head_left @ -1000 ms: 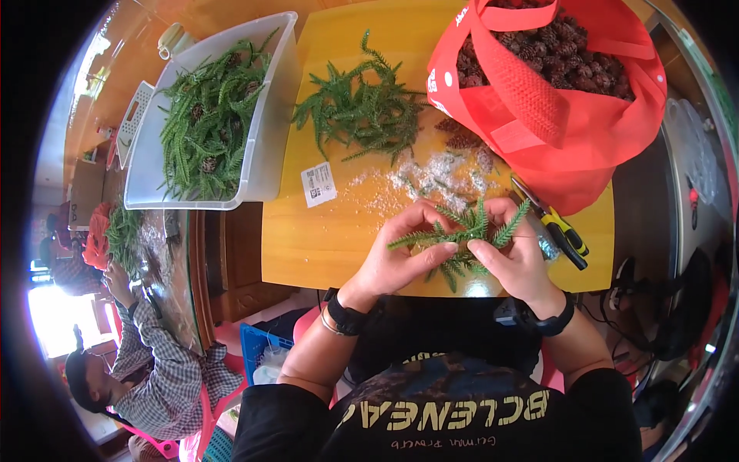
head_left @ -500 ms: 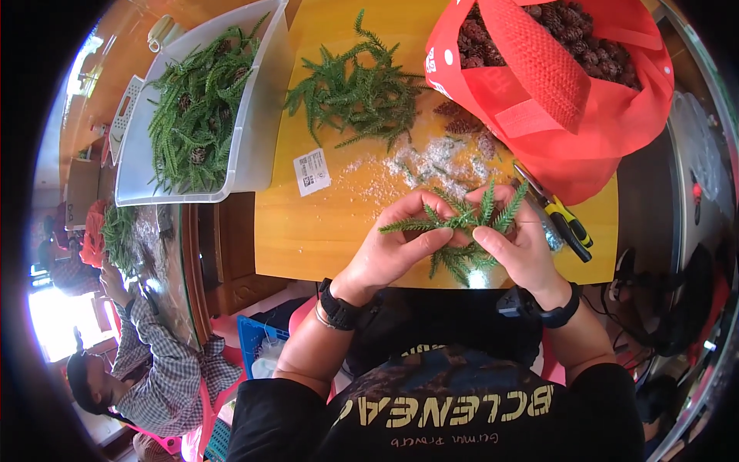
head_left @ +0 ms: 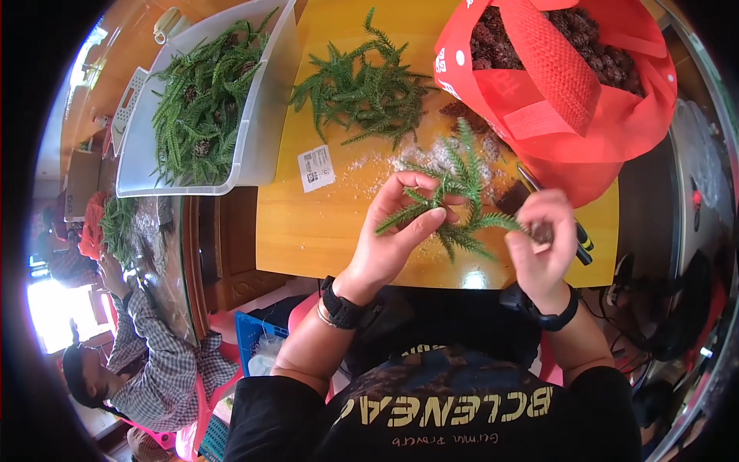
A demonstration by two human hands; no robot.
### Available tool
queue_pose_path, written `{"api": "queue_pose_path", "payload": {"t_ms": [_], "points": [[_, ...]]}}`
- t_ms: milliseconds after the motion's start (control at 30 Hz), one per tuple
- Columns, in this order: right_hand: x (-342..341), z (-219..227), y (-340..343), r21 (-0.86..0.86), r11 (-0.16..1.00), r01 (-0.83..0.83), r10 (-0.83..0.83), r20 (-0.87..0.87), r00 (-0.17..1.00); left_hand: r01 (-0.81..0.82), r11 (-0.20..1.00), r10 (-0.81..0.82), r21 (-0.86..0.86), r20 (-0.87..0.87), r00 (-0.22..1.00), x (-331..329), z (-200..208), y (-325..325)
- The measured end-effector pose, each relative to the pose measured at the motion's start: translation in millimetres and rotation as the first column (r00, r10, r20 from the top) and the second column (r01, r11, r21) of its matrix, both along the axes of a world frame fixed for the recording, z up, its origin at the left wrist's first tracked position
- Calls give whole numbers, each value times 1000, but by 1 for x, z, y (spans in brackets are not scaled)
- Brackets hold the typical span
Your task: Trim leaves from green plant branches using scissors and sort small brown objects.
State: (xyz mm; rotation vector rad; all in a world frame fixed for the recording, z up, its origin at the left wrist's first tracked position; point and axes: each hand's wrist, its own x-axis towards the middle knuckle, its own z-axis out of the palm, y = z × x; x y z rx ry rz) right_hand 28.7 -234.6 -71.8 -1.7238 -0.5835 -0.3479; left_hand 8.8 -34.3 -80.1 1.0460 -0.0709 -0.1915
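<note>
My left hand (head_left: 394,231) pinches a green artificial pine sprig (head_left: 466,183) between thumb and fingers, its branches fanned out above the table. To its right, my right hand (head_left: 548,258) is closed around a small brown pine cone (head_left: 542,232), which shows between the fingers. The tip of one sprig branch reaches close to that cone; whether they touch I cannot tell. A cutting tool with black and yellow handles (head_left: 583,252) lies partly hidden behind my right hand.
A clear plastic bin (head_left: 262,115) of sprigs and cones stands at left, beside a loose sprig pile (head_left: 362,92). White flakes (head_left: 377,168) and a printed label (head_left: 316,169) lie on the yellow table (head_left: 292,246). A red bag (head_left: 570,162) holds pine cones. Another person (head_left: 158,362) works at far left.
My right hand has let go of the sprig and moved right, and a pine cone now shows in it. The sprig stays in my left hand, turned with its branches pointing more upward.
</note>
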Motion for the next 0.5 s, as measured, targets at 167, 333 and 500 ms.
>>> {"api": "queue_pose_path", "payload": {"t_ms": [167, 333, 500], "points": [[0, 15, 14, -365, 930, -42, 99, 137, 986, 87, 991, -90, 105, 22, 996, -3, 4, -3], [1, 8, 13, -299, 954, -18, 30, 37, 999, 226, 974, -227, 35, 25, 974, -4, 13, -3], [-2, 4, 10, 112, 979, -173, 205, -463, 862, -64, 966, 47, 251, 73, 996, -2, -14, 4]]}}
